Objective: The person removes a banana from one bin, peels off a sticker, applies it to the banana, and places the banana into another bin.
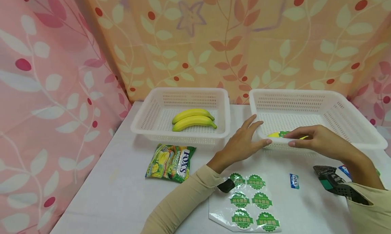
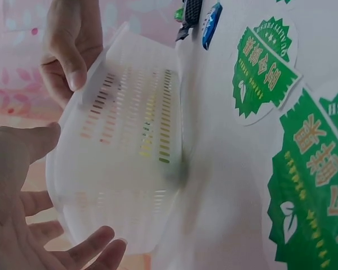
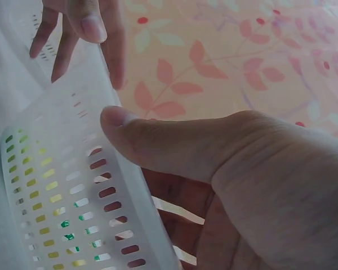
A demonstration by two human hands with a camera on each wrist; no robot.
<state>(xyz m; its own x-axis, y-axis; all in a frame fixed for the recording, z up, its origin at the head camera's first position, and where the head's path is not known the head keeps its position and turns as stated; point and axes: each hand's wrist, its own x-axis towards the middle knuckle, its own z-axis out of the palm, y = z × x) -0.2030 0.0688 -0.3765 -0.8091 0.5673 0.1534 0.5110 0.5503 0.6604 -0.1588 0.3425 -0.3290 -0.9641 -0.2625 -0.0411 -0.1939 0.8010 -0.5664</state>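
At the near left corner of the right white basket (image 1: 293, 122), both hands were at work. Left hand (image 1: 239, 142): fingers spread and apart from one another, thumb at the near rim, fingertips by the left end. Right hand (image 1: 320, 142): thumb against the near rim, fingers bent over to the inner side, so that the wall was pinched between them. Inside, close behind that wall, lay a yellow item (image 1: 274, 134) with a green label (mostly hidden by rim and hand; type could not be confirmed).

The left white basket (image 1: 180, 135) held two bananas (image 1: 194, 123) side by side, toward its right half. On the near side of it lay a FOX'S Spring Tea bag (image 1: 169, 162), flat on the table (image 1: 104, 200). Near centre: a sheet (image 1: 222, 217) of green round stickers (image 1: 261, 200), partly below the left sleeve (image 1: 183, 196). Right of the sheet lay a small blue FOX'S sweet (image 1: 294, 181).
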